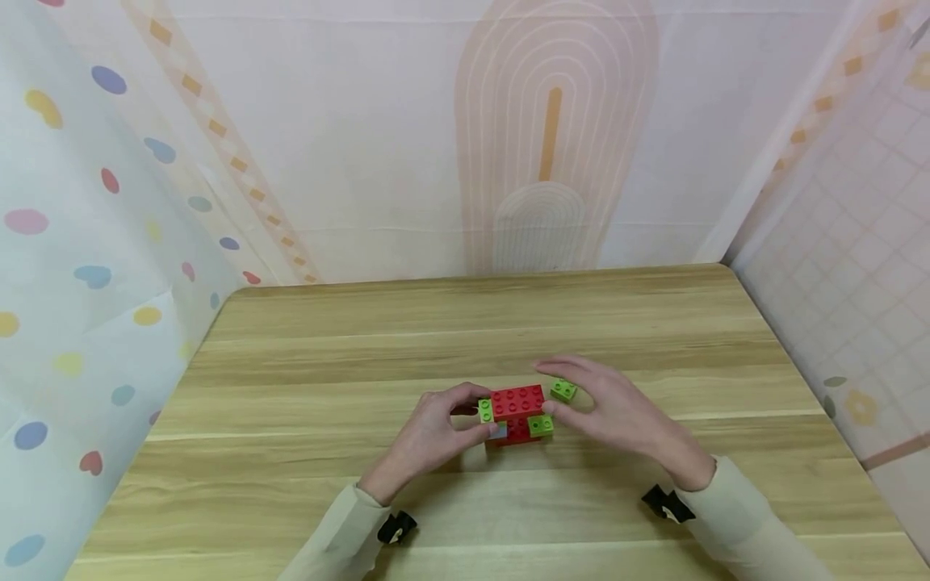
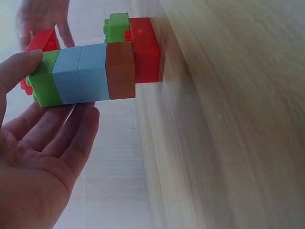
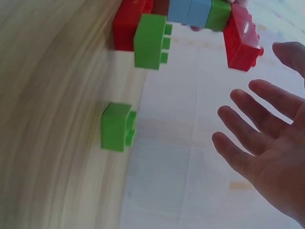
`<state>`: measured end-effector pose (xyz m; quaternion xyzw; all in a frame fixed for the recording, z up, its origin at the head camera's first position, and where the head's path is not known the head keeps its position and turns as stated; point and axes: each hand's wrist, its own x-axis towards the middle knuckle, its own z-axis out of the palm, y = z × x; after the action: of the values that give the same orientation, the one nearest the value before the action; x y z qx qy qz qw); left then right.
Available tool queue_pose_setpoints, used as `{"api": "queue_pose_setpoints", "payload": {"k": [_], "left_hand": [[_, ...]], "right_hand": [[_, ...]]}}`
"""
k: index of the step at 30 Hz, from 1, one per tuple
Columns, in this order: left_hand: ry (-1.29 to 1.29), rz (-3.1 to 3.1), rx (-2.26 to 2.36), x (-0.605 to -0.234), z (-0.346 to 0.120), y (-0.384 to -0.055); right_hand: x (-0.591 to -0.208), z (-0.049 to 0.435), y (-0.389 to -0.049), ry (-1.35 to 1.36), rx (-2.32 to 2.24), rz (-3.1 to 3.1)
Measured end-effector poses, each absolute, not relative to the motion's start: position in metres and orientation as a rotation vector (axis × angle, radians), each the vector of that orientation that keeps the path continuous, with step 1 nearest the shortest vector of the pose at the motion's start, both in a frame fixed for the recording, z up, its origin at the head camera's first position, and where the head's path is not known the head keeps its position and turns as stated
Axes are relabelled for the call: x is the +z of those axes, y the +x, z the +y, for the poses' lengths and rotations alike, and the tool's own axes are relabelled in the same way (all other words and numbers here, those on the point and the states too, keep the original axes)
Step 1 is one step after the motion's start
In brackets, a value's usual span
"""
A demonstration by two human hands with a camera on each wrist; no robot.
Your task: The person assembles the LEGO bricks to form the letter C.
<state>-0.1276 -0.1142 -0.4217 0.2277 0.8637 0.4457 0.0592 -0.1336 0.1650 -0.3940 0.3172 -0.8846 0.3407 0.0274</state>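
Note:
My left hand (image 1: pixel 446 424) holds a toy brick build by its upper end, with the thumb on a green brick (image 2: pixel 46 78) and fingers on the opposite side. Below that green brick, the column has two light blue bricks (image 2: pixel 93 74), then a brown brick (image 2: pixel 120 70) on a long red base brick (image 2: pixel 145 50). Another long red brick (image 1: pixel 517 399) juts rightward at the top. A second green brick (image 3: pixel 150 40) sits on the base's right end. My right hand (image 1: pixel 617 407), fingers spread and apart from the upper red brick in its wrist view, holds nothing.
One loose green brick (image 1: pixel 563 391) lies on the wooden table (image 1: pixel 327 355), just behind the right hand's thumb and right of the build. Patterned cloth (image 1: pixel 363 145) hangs behind the table and along both sides.

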Motion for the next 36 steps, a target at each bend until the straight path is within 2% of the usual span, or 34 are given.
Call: {"api": "queue_pose_setpoints", "payload": {"k": [17,36], "left_hand": [[0.726,2.613,1.399,-0.412,-0.114,-0.127],[0.874,2.724,1.262,-0.407,-0.112,-0.131]], "right_hand": [[-0.41,0.191,-0.149,0.908,1.024,-2.756],[-0.43,0.193,-0.175,0.928,0.881,-2.973]]}}
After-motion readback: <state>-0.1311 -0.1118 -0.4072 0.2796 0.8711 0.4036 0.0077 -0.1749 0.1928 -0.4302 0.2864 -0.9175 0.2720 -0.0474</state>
